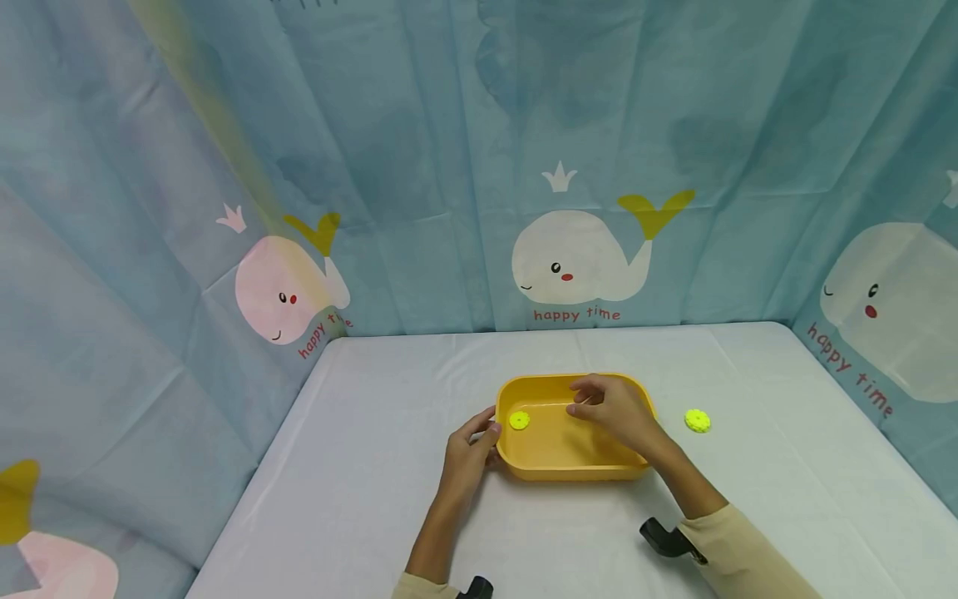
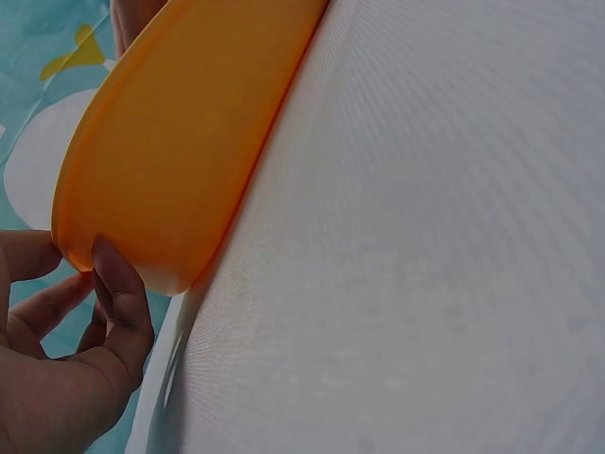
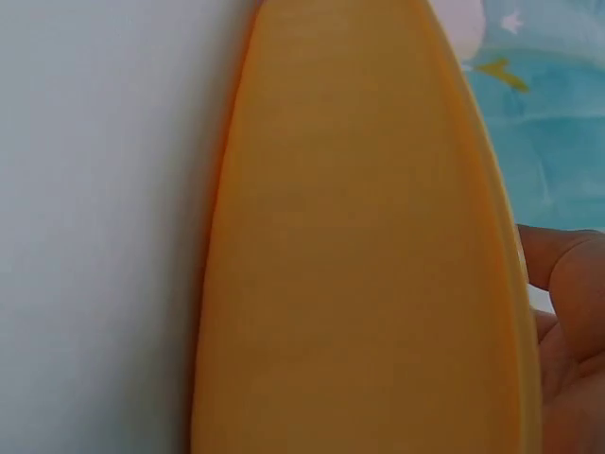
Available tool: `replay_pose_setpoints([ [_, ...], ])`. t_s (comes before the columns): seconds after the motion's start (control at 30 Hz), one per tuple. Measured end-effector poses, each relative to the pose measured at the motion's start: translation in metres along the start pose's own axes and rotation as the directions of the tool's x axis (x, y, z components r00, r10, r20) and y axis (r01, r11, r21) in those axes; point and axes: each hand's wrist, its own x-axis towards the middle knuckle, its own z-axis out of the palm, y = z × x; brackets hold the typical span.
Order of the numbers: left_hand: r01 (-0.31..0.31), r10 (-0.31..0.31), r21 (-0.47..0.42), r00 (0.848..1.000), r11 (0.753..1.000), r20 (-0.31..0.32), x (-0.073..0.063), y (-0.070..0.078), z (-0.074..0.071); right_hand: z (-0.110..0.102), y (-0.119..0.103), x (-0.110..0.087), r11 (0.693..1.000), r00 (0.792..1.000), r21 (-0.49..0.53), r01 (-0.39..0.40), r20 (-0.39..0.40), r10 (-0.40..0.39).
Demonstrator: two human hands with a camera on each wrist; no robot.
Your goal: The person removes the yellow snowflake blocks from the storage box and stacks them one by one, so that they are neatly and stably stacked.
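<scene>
A yellow rectangular tray (image 1: 572,474) with rounded corners stands on the white table. My left hand (image 1: 466,457) holds its left end. In the left wrist view the thumb (image 2: 121,274) lies against the tray's outer wall (image 2: 180,142), with fingertips at the rim. My right hand (image 1: 617,409) hovers over the right part of the tray, thumb and index finger apart, nothing visible between them. Inside the tray, near its left end, lies a small neon-yellow scalloped disc (image 1: 520,420). The right wrist view shows mostly the tray's outer side (image 3: 350,236), hiding much of that hand.
Another neon-yellow scalloped disc (image 1: 698,420) lies on the white tablecloth (image 1: 359,466), right of the tray. A blue curtain (image 1: 434,166) printed with whales hangs behind and beside the table. Black wrist devices (image 1: 666,539) sit at both beige sleeves.
</scene>
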Motion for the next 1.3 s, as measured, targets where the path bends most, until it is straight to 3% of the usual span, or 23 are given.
replay_pose_setpoints([
  [0.37,-0.004,0.004,-0.012,1.000,1.000,0.003,0.001,0.000,-0.001,0.028,-0.010,0.012,1.000,0.997,0.019,-0.006,0.080,0.005],
  [1.3,-0.005,0.005,0.005,1.000,1.000,0.008,0.000,0.000,-0.001,0.069,-0.018,0.036,0.995,0.982,-0.100,0.018,0.187,0.001],
])
